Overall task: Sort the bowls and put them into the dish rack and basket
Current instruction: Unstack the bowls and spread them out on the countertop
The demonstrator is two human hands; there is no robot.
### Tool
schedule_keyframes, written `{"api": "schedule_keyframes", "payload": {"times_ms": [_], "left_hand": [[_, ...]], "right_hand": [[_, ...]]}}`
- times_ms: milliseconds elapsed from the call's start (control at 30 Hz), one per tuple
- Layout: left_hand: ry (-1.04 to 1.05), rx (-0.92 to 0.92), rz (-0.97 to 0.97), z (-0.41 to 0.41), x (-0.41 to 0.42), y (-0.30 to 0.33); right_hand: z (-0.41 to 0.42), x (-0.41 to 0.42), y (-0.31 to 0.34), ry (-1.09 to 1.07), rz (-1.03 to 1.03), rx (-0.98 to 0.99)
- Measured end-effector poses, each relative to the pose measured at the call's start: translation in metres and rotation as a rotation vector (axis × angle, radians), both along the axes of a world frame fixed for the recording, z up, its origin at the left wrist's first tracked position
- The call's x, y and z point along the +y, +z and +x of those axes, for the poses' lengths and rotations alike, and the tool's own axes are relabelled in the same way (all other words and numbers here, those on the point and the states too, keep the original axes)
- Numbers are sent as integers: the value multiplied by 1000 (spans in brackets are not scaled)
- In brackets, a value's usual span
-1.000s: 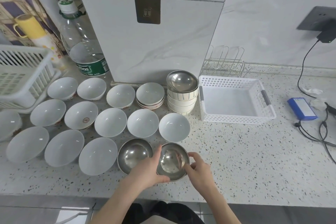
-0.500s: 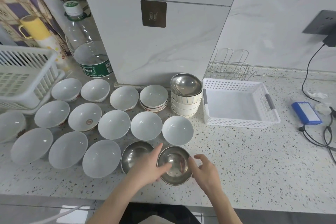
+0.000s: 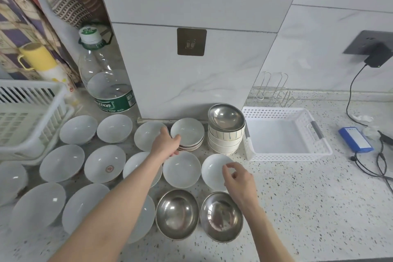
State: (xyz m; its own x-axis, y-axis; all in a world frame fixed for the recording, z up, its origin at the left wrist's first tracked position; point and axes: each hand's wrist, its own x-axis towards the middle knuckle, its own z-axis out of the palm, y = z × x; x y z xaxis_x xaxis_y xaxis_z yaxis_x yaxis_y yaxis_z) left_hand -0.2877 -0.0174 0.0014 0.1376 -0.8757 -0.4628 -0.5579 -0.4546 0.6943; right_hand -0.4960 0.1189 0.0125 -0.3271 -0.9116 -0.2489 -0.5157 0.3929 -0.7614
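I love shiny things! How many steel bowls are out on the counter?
3. Two steel bowls sit side by side at the front edge; a third tops the striped bowl stack beside the white basket. More may hide underneath.

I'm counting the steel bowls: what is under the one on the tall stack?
Under the steel bowl are striped white bowls, nested; four or so rims show. Their insides are covered, so anything lying inside them cannot be seen.
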Motion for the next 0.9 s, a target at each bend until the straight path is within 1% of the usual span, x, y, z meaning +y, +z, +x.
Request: {"api": "schedule_keyframes", "payload": {"times_ms": [167, 300, 500, 633, 800, 900], "left_hand": [[-53, 38, -9, 7, -12, -11], [-89, 133, -23, 9, -16, -14], [-82, 243, -74, 14, -21, -17], [-112, 227, -100, 18, -23, -18], [-235, 136, -91, 21, -28, -9], [-273, 148, -78, 21, -32, -3]], "right_hand": [[19, -6, -1, 15, 34, 25], [27, -7, -1, -6, 60, 35], [38, -22, 2, -17, 71, 24], [47, -42, 7, 0, 94, 42], [55, -59, 13, 19, 153, 74], [57, -65, 12, 11, 167, 74]]}}
